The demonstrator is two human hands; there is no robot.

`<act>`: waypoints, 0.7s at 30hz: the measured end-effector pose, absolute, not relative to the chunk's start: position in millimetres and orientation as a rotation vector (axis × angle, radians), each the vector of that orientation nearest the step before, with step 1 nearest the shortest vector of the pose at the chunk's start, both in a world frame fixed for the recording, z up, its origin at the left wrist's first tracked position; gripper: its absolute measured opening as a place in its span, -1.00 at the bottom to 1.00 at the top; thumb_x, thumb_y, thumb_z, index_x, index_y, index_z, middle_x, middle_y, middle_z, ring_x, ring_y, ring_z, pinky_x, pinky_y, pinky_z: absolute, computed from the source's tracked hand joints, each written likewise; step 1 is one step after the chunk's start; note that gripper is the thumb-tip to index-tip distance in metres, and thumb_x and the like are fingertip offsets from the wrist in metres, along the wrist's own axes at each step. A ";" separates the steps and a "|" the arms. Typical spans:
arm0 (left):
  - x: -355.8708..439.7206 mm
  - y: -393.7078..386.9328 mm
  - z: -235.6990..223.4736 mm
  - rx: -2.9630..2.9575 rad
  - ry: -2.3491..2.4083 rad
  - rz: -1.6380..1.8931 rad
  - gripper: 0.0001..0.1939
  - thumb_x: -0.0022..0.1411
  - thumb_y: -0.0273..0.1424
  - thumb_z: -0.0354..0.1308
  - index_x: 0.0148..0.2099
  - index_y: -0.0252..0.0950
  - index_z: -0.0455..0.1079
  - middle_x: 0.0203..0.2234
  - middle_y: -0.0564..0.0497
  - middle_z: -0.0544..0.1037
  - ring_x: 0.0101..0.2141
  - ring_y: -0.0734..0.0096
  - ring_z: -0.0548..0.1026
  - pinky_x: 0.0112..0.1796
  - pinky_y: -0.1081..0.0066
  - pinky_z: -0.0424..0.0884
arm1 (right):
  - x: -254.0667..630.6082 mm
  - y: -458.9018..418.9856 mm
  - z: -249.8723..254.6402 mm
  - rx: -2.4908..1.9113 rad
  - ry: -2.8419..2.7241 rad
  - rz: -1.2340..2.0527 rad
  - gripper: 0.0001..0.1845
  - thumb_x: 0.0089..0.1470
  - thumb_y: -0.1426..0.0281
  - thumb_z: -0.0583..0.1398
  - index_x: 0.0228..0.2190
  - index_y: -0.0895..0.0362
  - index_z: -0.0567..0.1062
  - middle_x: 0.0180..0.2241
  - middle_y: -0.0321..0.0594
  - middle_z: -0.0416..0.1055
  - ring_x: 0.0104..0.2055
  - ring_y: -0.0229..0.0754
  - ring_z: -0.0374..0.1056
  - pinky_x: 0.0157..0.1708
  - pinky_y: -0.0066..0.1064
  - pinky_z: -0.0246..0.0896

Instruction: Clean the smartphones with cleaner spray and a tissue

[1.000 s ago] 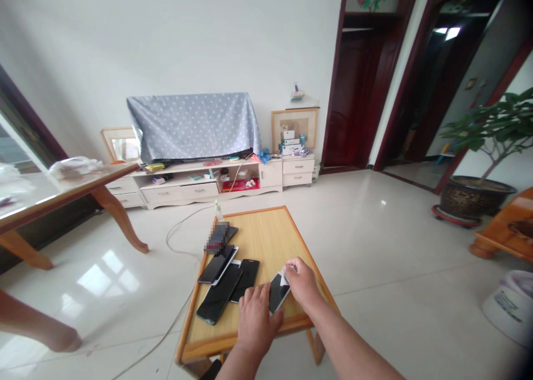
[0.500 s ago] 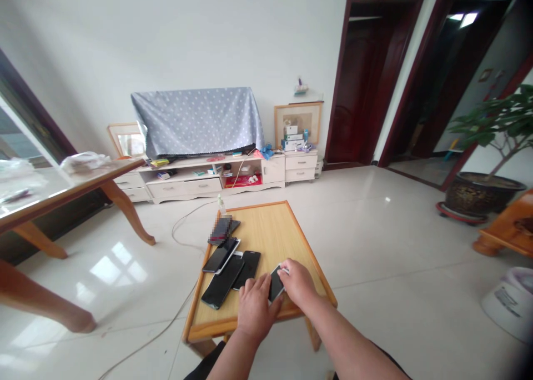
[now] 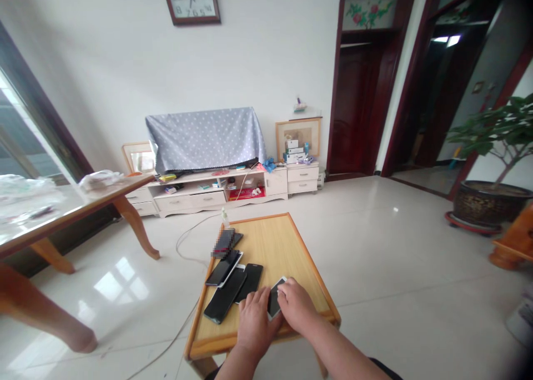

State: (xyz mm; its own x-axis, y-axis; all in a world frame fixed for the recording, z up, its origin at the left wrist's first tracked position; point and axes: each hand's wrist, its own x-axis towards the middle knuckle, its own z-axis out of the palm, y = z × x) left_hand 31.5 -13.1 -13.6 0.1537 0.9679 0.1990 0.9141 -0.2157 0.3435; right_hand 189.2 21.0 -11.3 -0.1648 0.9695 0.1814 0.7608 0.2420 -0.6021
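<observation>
A person's left hand (image 3: 255, 324) and right hand (image 3: 296, 306) close on a white-rimmed smartphone (image 3: 275, 298) with a dark screen, which lies near the front edge of a low wooden table (image 3: 270, 241). The fingers (image 3: 261, 301) of each hand sit pressed together against the phone's sides. Just left of it lie black smartphones (image 3: 225, 295), with a pixelated phone stack (image 3: 224, 243) beyond them. A small bottle (image 3: 225, 219) stands past the table's far corner; farther back, a polka-dot cloth (image 3: 206, 138) hangs above a cream TV cabinet (image 3: 216, 201), beneath a wall clock (image 3: 190, 2).
</observation>
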 end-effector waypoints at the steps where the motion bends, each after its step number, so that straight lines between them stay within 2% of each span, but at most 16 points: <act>1: 31.0 -13.7 -14.1 2.273 1.870 0.574 -0.35 0.19 -0.01 0.15 0.25 -0.18 0.33 0.19 -0.10 0.45 0.13 0.06 0.35 0.09 0.16 0.19 | 189.7 20.4 -12.5 -1.568 -1.987 0.516 -0.75 0.21 0.47 0.07 -0.45 0.09 0.49 -0.24 -0.17 0.43 -0.18 -0.18 0.39 -0.15 -0.43 0.15; 6: 25.2 -22.1 -8.8 2.297 1.876 0.576 -0.38 0.22 0.00 0.13 0.23 -0.19 0.35 0.14 -0.12 0.47 0.12 0.07 0.34 0.11 0.18 0.16 | 192.6 20.2 -19.6 -1.541 -1.854 0.554 -0.84 0.11 0.52 0.14 -0.29 0.07 0.48 -0.24 -0.23 0.46 -0.21 -0.18 0.39 -0.20 -0.44 0.14; 13: 6.3 -38.1 7.8 2.374 1.975 0.523 -0.36 0.12 0.14 0.17 0.12 -0.12 0.44 0.02 -0.12 0.51 0.07 -0.01 0.34 0.06 0.12 0.19 | 197.2 22.5 -19.7 -1.571 -1.698 0.617 -0.93 0.08 0.45 0.18 -0.43 0.07 0.45 -0.37 -0.28 0.50 -0.31 -0.19 0.40 -0.31 -0.46 0.13; 15: 2.9 -39.5 6.4 2.376 2.012 0.536 -0.37 0.10 0.13 0.20 0.09 -0.13 0.45 0.08 -0.13 0.47 0.15 -0.04 0.29 0.13 0.07 0.14 | 198.4 23.6 -22.6 -1.594 -1.671 0.648 -0.94 0.10 0.42 0.17 -0.40 0.07 0.46 -0.41 -0.30 0.51 -0.37 -0.21 0.41 -0.36 -0.48 0.14; 18: 0.7 -38.8 0.2 2.371 2.076 0.568 -0.40 0.11 0.08 0.22 0.08 -0.18 0.47 0.24 -0.15 0.36 0.30 -0.10 0.11 0.25 -0.01 -0.02 | 198.6 25.3 -28.9 -1.642 -1.637 0.677 -0.91 0.09 0.37 0.18 -0.34 0.08 0.49 -0.44 -0.31 0.52 -0.41 -0.21 0.42 -0.41 -0.48 0.16; 21: -1.4 -37.3 -4.8 2.382 2.048 0.568 -0.41 0.11 0.06 0.22 0.06 -0.20 0.47 0.30 -0.14 0.29 0.35 -0.07 0.02 0.29 -0.01 -0.10 | 197.3 26.1 -31.1 -1.665 -1.623 0.646 -0.83 0.08 0.33 0.20 -0.29 0.11 0.54 -0.31 -0.22 0.57 -0.27 -0.17 0.47 -0.28 -0.46 0.25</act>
